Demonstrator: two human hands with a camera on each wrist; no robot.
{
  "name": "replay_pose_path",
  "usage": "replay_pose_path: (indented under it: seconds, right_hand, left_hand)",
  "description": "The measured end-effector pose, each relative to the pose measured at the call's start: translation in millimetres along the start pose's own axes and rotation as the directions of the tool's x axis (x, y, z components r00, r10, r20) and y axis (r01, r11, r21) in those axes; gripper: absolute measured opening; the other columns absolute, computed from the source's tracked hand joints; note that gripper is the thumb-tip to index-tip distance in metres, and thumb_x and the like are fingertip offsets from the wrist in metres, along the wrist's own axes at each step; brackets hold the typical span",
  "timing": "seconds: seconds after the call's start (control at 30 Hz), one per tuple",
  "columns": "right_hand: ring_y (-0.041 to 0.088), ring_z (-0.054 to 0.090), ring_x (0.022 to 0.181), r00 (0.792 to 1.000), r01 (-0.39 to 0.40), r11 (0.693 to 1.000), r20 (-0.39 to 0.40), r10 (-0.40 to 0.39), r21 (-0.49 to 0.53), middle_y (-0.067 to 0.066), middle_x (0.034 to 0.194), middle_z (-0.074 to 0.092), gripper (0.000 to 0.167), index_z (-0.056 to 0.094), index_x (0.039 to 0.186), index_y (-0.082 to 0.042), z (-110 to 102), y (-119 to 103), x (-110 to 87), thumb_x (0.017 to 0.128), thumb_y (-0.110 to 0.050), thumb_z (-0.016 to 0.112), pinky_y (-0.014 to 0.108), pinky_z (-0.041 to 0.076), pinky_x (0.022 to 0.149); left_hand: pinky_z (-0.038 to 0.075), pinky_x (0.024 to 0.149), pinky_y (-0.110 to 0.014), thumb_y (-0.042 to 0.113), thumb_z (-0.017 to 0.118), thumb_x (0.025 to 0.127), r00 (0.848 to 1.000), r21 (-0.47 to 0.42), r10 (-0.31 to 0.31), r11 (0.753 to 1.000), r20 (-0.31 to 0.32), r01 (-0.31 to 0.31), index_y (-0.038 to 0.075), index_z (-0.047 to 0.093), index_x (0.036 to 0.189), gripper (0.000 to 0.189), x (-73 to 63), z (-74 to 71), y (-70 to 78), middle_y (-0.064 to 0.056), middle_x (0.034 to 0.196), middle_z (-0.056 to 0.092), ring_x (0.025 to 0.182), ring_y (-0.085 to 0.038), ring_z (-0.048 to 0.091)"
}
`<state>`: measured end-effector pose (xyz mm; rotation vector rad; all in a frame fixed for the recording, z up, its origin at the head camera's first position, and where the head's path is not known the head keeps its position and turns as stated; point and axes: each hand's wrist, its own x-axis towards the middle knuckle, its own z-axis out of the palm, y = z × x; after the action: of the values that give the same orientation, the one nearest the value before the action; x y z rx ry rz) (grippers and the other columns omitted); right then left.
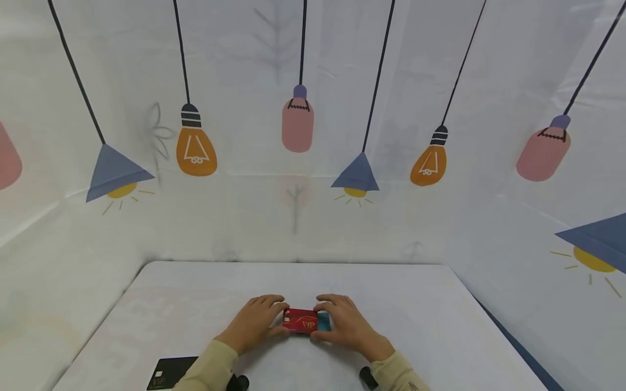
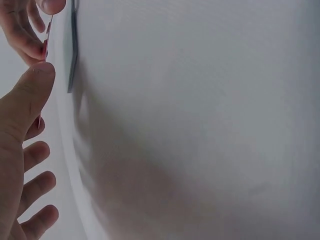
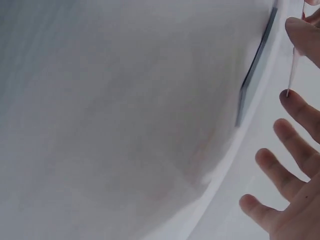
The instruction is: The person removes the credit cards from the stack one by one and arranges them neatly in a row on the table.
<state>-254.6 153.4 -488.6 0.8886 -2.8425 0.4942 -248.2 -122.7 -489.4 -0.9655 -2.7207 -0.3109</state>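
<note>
A red bank-style card [image 1: 300, 321] with a chip and "VIP" lettering is held level between both hands in the head view. My left hand [image 1: 255, 322] pinches its left end between thumb and index finger. At the other end, my right hand [image 1: 345, 323] pinches it the same way, its other fingers spread. Edge-on, the card [image 2: 47, 42] shows as a thin line in the left wrist view, apart from the table. Beneath it lies a flat teal piece [image 1: 324, 321], partly covered by the card; the right wrist view shows this slab [image 3: 256, 64] from its side.
A black "VIP" card [image 1: 167, 372] lies at the table's front left, partly behind the left sleeve [image 1: 210, 369]. Dark rounded objects [image 1: 368, 377] show beside both sleeves. The white table [image 1: 415, 304] ends at a lamp-printed curtain [image 1: 254, 217] at the back.
</note>
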Motion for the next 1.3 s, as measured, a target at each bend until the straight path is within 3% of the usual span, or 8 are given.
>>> replay_pose_path:
  seconds: [0.33, 0.57, 0.77, 1.03, 1.13, 1.3]
  right_hand:
    - [0.021, 0.052, 0.128, 0.986, 0.111, 0.994, -0.123, -0.110, -0.002, -0.004, 0.139, 0.058, 0.052, 0.071, 0.120, -0.024, -3.2, -18.8, 1.4, 0.080, -0.056, 0.081, 0.049, 0.042, 0.109]
    - [0.016, 0.050, 0.127, 0.976, 0.151, 0.988, -0.162, -0.147, 0.016, -0.007, 0.140, 0.057, 0.051, 0.070, 0.120, -0.028, -6.5, -36.3, 4.6, 0.081, -0.059, 0.079, 0.046, 0.044, 0.107]
    - [0.015, 0.050, 0.125, 0.969, 0.174, 0.983, -0.187, -0.162, 0.052, -0.009, 0.139, 0.056, 0.049, 0.069, 0.120, -0.029, -5.5, -51.5, 6.6, 0.081, -0.057, 0.079, 0.046, 0.047, 0.104]
    - [0.015, 0.051, 0.123, 0.961, 0.211, 0.975, -0.198, -0.194, 0.068, -0.008, 0.136, 0.056, 0.047, 0.069, 0.119, -0.030, 3.9, -67.8, 7.9, 0.083, -0.059, 0.078, 0.042, 0.050, 0.101]
    - [0.018, 0.054, 0.121, 0.957, 0.230, 0.971, -0.197, -0.214, 0.061, -0.007, 0.136, 0.057, 0.047, 0.070, 0.117, -0.028, 6.0, -73.8, 8.4, 0.083, -0.061, 0.076, 0.037, 0.052, 0.096]
    - [0.020, 0.054, 0.121, 0.975, 0.198, 0.978, -0.117, -0.189, 0.069, -0.007, 0.136, 0.057, 0.047, 0.069, 0.117, -0.030, 11.7, -87.1, 10.9, 0.083, -0.063, 0.074, 0.038, 0.052, 0.097]
  left_hand:
    - [0.047, 0.103, -0.054, 0.051, 0.074, 0.089, 0.997, -0.053, -0.027, 0.998, -0.067, 0.023, 0.011, 0.064, 0.133, 0.061, -23.5, -18.5, 0.7, -0.008, 0.135, 0.061, 0.126, -0.030, 0.056]
    - [0.046, 0.103, -0.058, 0.059, 0.072, 0.086, 0.989, -0.072, -0.077, 0.995, -0.127, 0.068, 0.020, 0.066, 0.130, 0.059, -40.3, -32.2, -7.3, -0.005, 0.136, 0.060, 0.127, -0.030, 0.055]
    - [0.046, 0.102, -0.060, 0.059, 0.076, 0.083, 0.985, -0.073, -0.073, 0.995, -0.159, 0.062, 0.024, 0.069, 0.126, 0.057, -53.5, -44.4, -14.3, -0.005, 0.135, 0.061, 0.126, -0.030, 0.055]
    - [0.048, 0.098, -0.061, 0.059, 0.077, 0.082, 0.981, -0.028, -0.028, 0.999, -0.193, 0.023, 0.027, 0.070, 0.122, 0.052, -71.6, -54.2, -20.3, -0.002, 0.132, 0.062, 0.124, -0.033, 0.056]
    - [0.048, 0.097, -0.062, 0.062, 0.075, 0.082, 0.983, -0.029, -0.044, 0.999, -0.180, 0.040, 0.027, 0.070, 0.121, 0.053, -79.4, -54.2, -21.9, -0.002, 0.132, 0.063, 0.125, -0.033, 0.056]
    - [0.050, 0.093, -0.063, 0.065, 0.074, 0.081, 0.981, -0.024, -0.078, 0.997, -0.175, 0.075, 0.029, 0.070, 0.120, 0.053, -96.2, -49.8, -24.9, 0.000, 0.129, 0.063, 0.122, -0.033, 0.057]
